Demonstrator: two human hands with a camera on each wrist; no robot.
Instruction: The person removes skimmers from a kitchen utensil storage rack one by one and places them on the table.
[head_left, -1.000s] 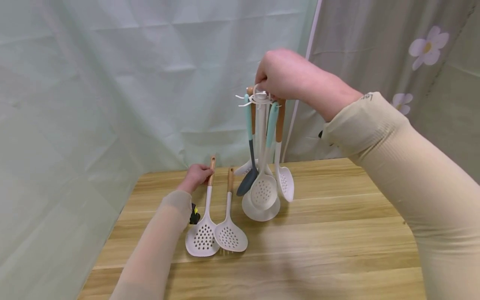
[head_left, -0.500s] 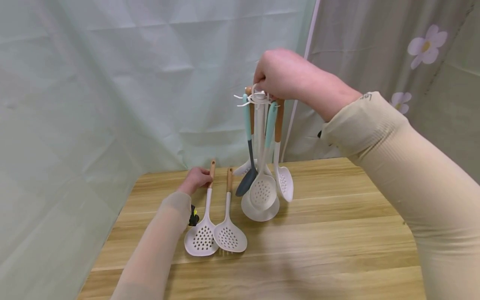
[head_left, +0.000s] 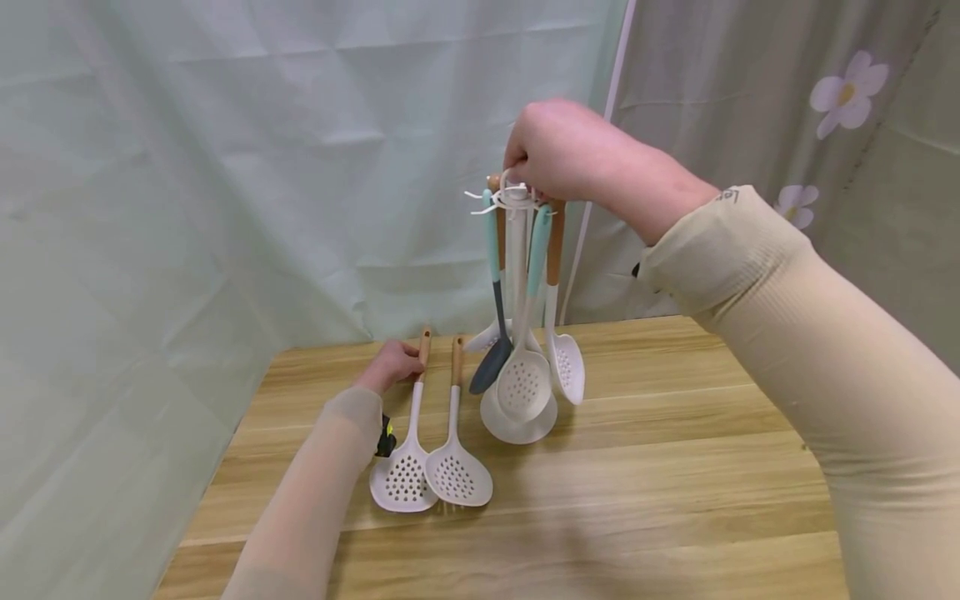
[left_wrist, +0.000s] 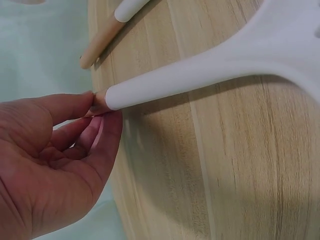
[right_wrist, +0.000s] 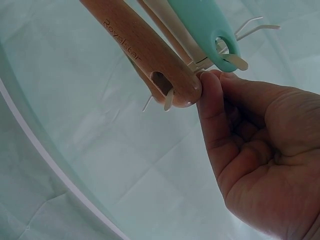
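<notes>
**Left hand settles on the skimmer handle, right hand steady at the rack top**

The slotted skimmer (head_left: 406, 454) lies flat on the table (head_left: 637, 467), its white perforated head toward the viewer and its pale wooden handle end pinched in the left hand (head_left: 390, 364); that grip is narrow, thumb and fingertips (left_wrist: 100, 125) closed on the wood. Compared with a second ago, this hand and the handle tip sit a touch lower and nearer. Just beside it lies a second skimmer (head_left: 455, 467), same smooth white plastic head, same round wooden handle, the two heads touching. Up at the white utensil rack (head_left: 516, 250), the right hand (head_left: 558, 150) has barely shifted: fingers curled at the hooked crown, thumb against a hanging wooden handle (right_wrist: 145, 55) stamped "Royalstar". Mint-handled tools (head_left: 538, 250) dangle alongside over the round base. Creased pale green cloth (head_left: 187, 167) behind.
</notes>
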